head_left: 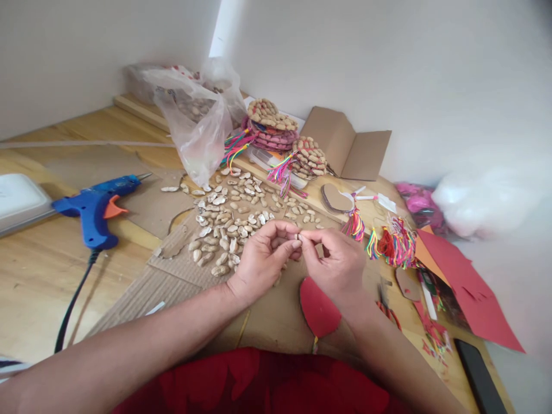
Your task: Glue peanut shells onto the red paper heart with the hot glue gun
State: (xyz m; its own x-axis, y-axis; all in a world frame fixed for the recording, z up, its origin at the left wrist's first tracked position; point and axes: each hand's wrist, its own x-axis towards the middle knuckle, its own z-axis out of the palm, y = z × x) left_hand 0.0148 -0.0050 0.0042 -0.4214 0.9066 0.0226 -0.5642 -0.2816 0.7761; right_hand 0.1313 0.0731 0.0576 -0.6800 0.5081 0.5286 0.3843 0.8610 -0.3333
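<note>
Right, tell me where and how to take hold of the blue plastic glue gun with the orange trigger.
Best grip the glue gun by its thick handle, probably from the person's side: the handle points that way, while the thin metal nozzle points away. Close around it below the trigger, minding the black cord at its base.

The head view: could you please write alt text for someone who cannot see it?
Two bare hands together pinch a tiny pale item over cardboard scattered with peanut shells. A red piece lies in the foreground, a blue glue gun to the left, and stacked peanut-covered pieces with colourful tassels behind.
</note>
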